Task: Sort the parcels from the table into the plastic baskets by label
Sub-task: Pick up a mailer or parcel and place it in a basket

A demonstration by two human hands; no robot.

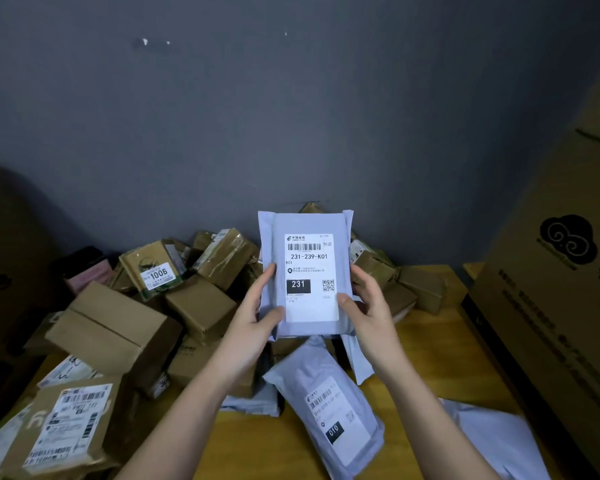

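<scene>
I see both hands, left hand point(257, 315) and right hand point(369, 303), gripping the grey parcel point(307, 271) upright above the desk point(426, 344), label 231 facing me

Smooth grey plastic mailer point(305, 223); matt brown cardboard boxes point(115, 327); yellowish wooden table point(426, 341)

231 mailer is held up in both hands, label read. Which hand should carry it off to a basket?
Either, marginally the left. Both hands grip the 231 mailer at its side edges, but the left hand has the firmer grip, with thumb across the front. The right hand only pinches the edge. No basket is in view.
</scene>
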